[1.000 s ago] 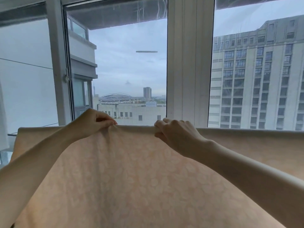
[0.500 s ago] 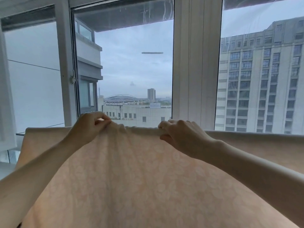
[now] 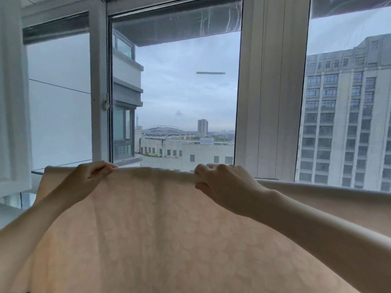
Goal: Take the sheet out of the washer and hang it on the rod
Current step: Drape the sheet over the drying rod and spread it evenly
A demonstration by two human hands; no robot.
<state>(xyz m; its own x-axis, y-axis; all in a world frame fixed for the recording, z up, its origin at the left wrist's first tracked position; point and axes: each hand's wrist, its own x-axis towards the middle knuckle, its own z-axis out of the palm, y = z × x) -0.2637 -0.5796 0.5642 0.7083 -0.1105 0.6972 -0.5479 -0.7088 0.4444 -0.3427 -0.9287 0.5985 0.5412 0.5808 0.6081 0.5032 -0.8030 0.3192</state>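
A pale peach sheet with a faint flower print fills the lower half of the view, draped over a horizontal line that runs the width of the frame. The rod beneath it is hidden by the fabric. My left hand pinches the sheet's top fold left of centre. My right hand grips the same fold right of centre, fingers curled round the cloth. Between the hands the top edge is stretched nearly flat.
Tall windows stand right behind the sheet, with a white frame post behind my right hand. A window sash at the left has a handle. A white panel edge borders the far left. Buildings lie outside.
The view has tilted up, so the sheet's top edge and both hands sit lower in the frame. Both hands keep their hold on the fold.
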